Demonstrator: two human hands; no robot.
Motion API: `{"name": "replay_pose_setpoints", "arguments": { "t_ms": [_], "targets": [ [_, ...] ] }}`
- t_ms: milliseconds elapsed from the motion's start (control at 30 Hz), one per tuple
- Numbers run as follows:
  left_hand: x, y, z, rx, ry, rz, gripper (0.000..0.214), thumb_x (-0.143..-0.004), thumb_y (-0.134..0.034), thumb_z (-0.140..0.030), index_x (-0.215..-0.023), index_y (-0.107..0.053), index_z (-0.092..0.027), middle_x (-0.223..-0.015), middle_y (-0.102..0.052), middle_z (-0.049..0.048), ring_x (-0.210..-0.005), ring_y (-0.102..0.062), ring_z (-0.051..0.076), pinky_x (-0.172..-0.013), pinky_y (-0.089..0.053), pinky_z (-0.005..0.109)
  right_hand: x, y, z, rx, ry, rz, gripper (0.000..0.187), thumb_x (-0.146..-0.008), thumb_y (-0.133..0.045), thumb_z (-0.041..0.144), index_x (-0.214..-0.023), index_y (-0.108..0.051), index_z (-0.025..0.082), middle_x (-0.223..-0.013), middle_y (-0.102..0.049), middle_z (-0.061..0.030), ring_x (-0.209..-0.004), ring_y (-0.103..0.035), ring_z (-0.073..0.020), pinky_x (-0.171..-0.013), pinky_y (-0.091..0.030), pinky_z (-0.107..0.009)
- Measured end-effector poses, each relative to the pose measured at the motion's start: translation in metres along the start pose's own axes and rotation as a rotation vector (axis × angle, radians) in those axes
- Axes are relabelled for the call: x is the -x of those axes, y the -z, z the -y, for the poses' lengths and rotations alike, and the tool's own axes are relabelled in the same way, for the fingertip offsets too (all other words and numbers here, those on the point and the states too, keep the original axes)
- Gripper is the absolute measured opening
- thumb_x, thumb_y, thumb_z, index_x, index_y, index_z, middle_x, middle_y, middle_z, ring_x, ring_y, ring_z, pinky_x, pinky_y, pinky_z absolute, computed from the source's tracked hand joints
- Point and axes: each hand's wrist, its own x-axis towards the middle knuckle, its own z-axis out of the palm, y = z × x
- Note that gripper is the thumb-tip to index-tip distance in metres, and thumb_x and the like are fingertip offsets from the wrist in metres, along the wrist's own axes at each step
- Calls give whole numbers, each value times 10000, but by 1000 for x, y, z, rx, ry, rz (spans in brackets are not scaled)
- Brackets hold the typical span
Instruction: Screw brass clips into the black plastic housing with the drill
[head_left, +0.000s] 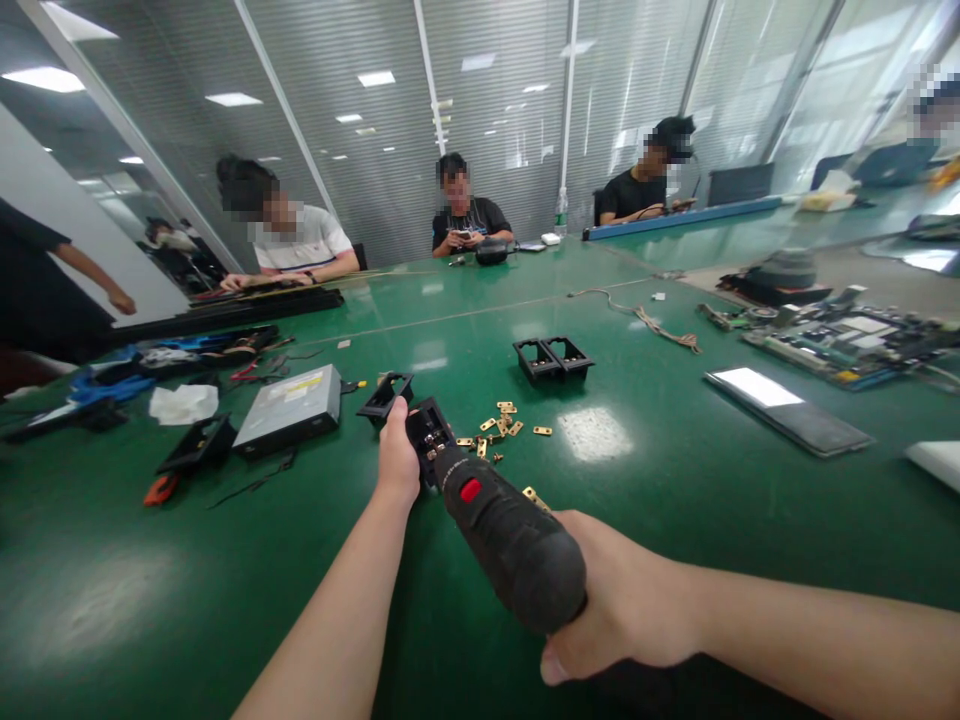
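My right hand (607, 600) is wrapped round a black electric screwdriver (510, 535) with a red button. Its tip points into a small black plastic bracket (428, 430) on the green table (675, 480). My left hand (397, 455) grips that bracket from the left side, thumb up. Several small brass plates (504, 422) lie scattered just right of the bracket. Another black bracket (385, 393) lies just behind my left hand. A pair of joined black brackets (553, 358) sits farther back.
A grey optical drive (289, 408) and a black part (196, 445) lie to the left among cables and tissue. A phone (787, 410) and circuit boards (840, 340) are at the right. Three people sit at the far side, and another stands at the left edge.
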Motion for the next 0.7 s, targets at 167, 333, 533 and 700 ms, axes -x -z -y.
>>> {"name": "replay_pose_setpoints", "arguments": {
  "t_ms": [167,333,533,700],
  "targets": [
    [1,0,0,20,5,-3,542,-797,-553,-696,-798,-639,-161,-653,-698,74,-578,-691,245,-552,-551,361,-1,0,-3,-20,7,11,422,-551,-866,187,-904,-637,149,-815,-578,27,-720,-506,-154,-642,-418,-271],
    [2,-1,-1,15,8,-10,542,-804,-540,-687,-790,-643,-156,-651,-694,77,-571,-689,248,-531,-541,355,-1,-1,-4,-58,21,-10,426,-523,-857,96,-868,-615,162,-798,-560,50,-698,-473,-131,-615,-393,-244],
    [1,-1,0,20,14,-26,537,-791,-560,-692,-778,-636,-160,-653,-691,68,-575,-682,228,-555,-542,337,-1,-1,-2,-28,9,-5,395,-526,-863,121,-822,-605,160,-764,-556,48,-677,-469,-132,-606,-404,-249],
    [0,0,1,26,6,-6,532,-797,-555,-689,-798,-633,-163,-648,-689,60,-578,-683,225,-555,-541,334,-1,-2,0,-41,17,-8,381,-528,-862,139,-812,-609,159,-744,-547,50,-666,-459,-130,-610,-413,-253]
  ]
}}
